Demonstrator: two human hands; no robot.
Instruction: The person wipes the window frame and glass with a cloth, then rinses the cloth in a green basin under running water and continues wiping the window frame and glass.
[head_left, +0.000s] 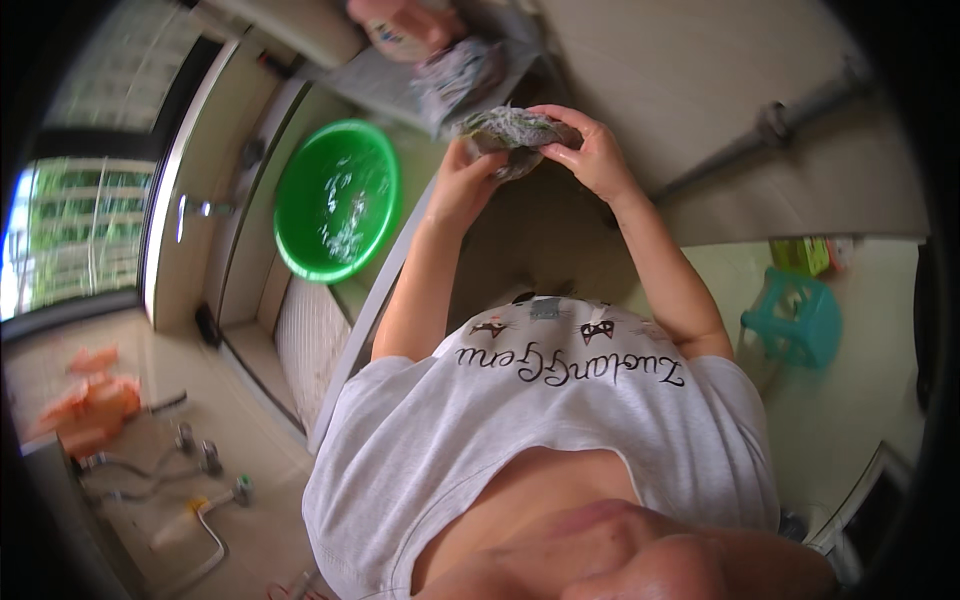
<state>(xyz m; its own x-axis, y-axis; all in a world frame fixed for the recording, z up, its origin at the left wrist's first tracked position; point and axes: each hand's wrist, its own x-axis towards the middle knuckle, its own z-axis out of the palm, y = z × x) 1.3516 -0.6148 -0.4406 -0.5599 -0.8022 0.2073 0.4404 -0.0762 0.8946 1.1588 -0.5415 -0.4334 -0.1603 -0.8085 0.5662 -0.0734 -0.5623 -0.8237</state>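
Observation:
A wet, crumpled grey cloth with greenish streaks (514, 129) is held up between my two hands, in front of my chest. My left hand (471, 178) grips its left and lower part, with the thumb on the near side. On the right, my right hand (589, 150) pinches the other edge between thumb and fingers. To the left of the hands stands a round green plastic basin (289, 232) with water in it. Just beyond the cloth, another crumpled patterned cloth (461, 75) lies beside a pink plastic container (409, 30) on a grey surface (360, 79).
A grey pipe (720, 165) runs along the wall at the right. A teal plastic stool (806, 319) and a yellow-green package (801, 256) are farther right. Metal hoses (142, 469) and an orange plastic bag (97, 405) are at lower left, below a window (86, 225).

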